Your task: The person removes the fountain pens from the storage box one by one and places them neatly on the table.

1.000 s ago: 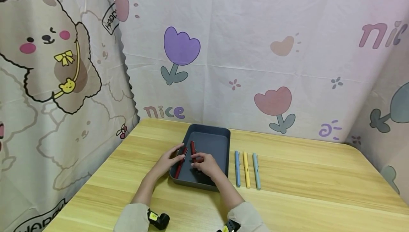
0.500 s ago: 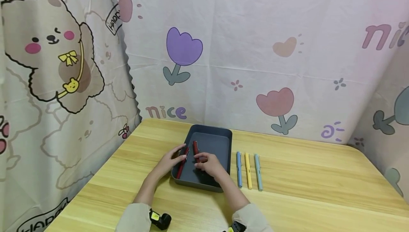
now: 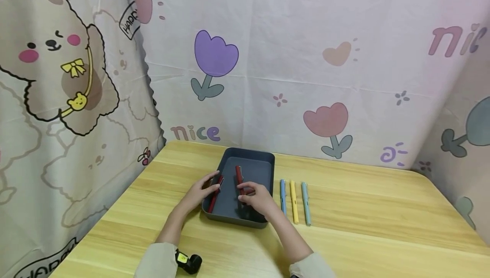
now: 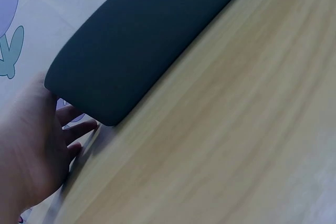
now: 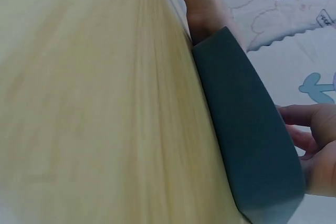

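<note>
A dark grey rectangular tray [image 3: 254,165] sits on the table. My left hand [image 3: 195,193] grips its left wall, the thumb over the rim and the fingers along the outside. In the left wrist view the fingers of this left hand [image 4: 37,145] show beyond the tray's end. One dark red pen [image 3: 212,200] lies inside along the left wall, beside the thumb. A second dark red pen [image 3: 239,175] is pinched between the thumb and fingers of my right hand [image 3: 258,197], over the middle of the tray. In the right wrist view the tray's wall [image 5: 247,124] hides the pens.
Right of the tray, a blue pen [image 3: 283,191], a yellow pen [image 3: 294,201] and a pale teal pen [image 3: 306,203] lie side by side on the wooden table [image 3: 363,214]. A patterned cloth [image 3: 268,57] hangs behind the table.
My right hand has shifted rightward inside the tray with the second red pen, widening the gap to the first. The left hand keeps its place on the tray; the head view sways slightly.
</note>
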{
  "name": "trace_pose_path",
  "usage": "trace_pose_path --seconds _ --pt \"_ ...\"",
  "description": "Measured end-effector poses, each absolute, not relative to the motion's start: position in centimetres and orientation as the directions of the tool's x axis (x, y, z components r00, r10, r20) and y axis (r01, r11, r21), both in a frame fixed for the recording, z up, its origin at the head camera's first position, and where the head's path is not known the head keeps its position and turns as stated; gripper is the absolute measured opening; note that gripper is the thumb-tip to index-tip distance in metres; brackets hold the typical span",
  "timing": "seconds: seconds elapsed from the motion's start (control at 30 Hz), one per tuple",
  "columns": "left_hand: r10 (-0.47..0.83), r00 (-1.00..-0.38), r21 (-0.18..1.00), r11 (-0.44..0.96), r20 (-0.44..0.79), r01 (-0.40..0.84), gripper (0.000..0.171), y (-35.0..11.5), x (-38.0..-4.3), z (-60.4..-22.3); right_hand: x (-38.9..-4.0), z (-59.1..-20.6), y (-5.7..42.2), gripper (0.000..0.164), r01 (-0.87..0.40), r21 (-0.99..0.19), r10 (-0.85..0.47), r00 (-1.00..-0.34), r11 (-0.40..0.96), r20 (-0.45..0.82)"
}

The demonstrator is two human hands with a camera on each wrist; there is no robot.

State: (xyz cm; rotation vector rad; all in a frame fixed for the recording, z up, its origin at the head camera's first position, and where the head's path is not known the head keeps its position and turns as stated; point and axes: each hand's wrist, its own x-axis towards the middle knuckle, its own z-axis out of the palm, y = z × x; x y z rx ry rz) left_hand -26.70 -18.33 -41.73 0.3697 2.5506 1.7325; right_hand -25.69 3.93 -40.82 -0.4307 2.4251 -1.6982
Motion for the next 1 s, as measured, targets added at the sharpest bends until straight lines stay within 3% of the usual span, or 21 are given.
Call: trace_pose_path --seconds 0.7,1.0 --pt "0.226 -0.969 0.926 0.335 0.102 0.175 0.053 -18.4 -26.7 -41.9 -22.8 -38.5 7.8 0.032 -0.237 -0.916 -0.336 -0.934 0.323 0.123" --pt "0.229 -0.966 0.922 0.337 0.119 0.194 0.053 -18.5 -26.8 -42.0 -21.6 -37.7 9.4 0.032 -0.220 -0.919 -0.275 -0.953 0.326 0.130"
